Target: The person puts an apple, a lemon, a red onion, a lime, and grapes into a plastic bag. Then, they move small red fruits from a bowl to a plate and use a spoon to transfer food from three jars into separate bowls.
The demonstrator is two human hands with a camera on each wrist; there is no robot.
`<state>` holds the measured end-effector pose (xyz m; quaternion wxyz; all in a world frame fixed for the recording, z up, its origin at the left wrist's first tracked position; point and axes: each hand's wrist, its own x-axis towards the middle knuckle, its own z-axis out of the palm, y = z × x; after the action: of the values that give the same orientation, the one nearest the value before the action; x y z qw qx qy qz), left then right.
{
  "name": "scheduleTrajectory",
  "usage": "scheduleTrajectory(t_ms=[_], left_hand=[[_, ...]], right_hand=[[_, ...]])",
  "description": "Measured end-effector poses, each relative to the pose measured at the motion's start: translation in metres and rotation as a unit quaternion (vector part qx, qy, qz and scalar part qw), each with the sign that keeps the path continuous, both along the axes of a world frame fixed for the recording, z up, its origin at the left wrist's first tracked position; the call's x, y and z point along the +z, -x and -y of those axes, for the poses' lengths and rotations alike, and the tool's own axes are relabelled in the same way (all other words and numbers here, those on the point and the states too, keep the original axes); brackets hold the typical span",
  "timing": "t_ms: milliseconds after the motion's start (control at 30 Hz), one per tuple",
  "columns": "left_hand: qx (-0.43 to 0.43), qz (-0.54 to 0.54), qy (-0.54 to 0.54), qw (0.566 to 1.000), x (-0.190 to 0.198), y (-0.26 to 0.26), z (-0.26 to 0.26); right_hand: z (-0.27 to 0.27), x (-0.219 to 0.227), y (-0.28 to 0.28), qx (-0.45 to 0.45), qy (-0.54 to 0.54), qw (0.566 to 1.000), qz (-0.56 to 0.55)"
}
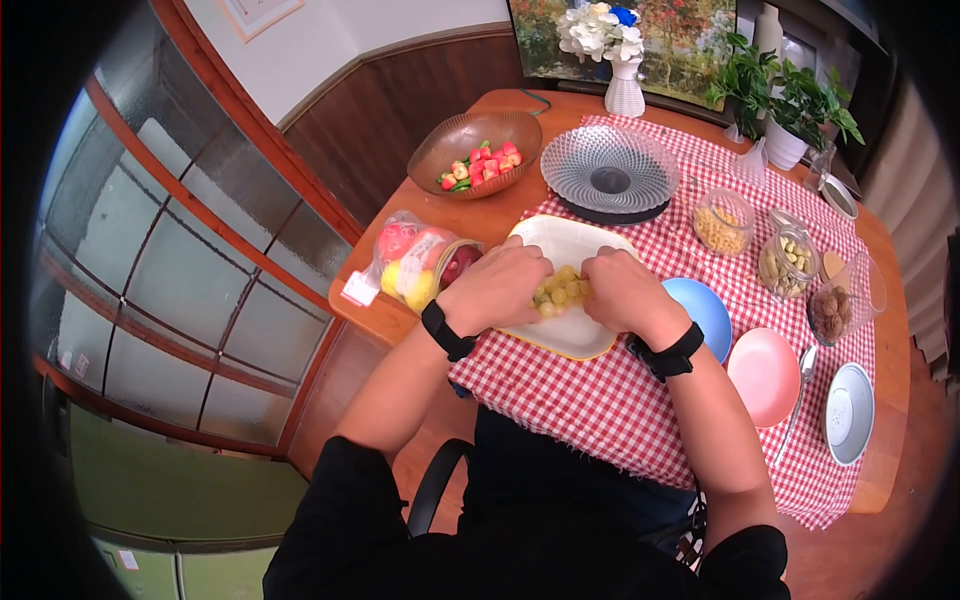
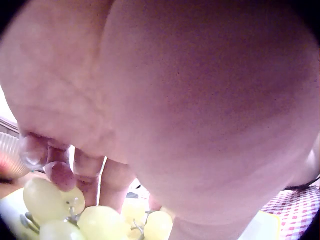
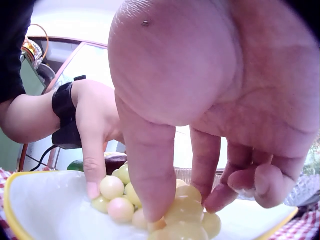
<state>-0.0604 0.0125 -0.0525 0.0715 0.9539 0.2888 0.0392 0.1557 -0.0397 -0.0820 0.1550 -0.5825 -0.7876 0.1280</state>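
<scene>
A bunch of pale green grapes (image 1: 562, 291) is low over the white dish with a yellow rim (image 1: 565, 338). My left hand (image 1: 502, 284) grips the bunch from the left side, and my right hand (image 1: 628, 291) holds its other end. Seen from the right wrist, the right thumb (image 3: 150, 175) and fingers close around the nearer grapes, while the left thumb (image 3: 92, 167) presses on the far ones. In the left wrist view the palm covers most of the picture, with fingers behind the grapes (image 2: 102, 222).
Left of the dish lies a bag of colourful fruit (image 1: 408, 262). Behind stand a brown bowl (image 1: 430, 150) of small red fruit and a clear glass bowl (image 1: 610, 160). Blue (image 1: 705, 310) and pink plates (image 1: 765, 375), a knife (image 1: 797, 405) and jars (image 1: 787, 262) are to the right.
</scene>
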Motion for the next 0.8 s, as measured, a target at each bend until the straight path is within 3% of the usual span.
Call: scheduleTrajectory(t_ms=[133,300,433,600,800], left_hand=[[-0.011,0.023,-0.031,0.999,-0.008,-0.001,-0.004],[0.056,-0.028,0.007,0.998,-0.008,-0.004,-0.005],[0.102,-0.032,0.021,0.994,0.002,-0.005,0.003],[0.097,0.054,0.007,0.994,0.002,-0.001,0.002],[0.149,0.097,-0.059,0.982,0.005,-0.005,0.008]], right_hand=[[0.005,0.008,0.003,0.001,-0.037,0.999,-0.03],[0.006,0.014,0.004,-0.009,0.032,0.999,-0.03],[0.005,0.014,0.003,-0.009,0.01,1.0,-0.023],[0.003,0.02,0.002,-0.053,-0.045,0.995,-0.078],[0.005,0.028,0.005,-0.019,-0.086,0.988,-0.125]])
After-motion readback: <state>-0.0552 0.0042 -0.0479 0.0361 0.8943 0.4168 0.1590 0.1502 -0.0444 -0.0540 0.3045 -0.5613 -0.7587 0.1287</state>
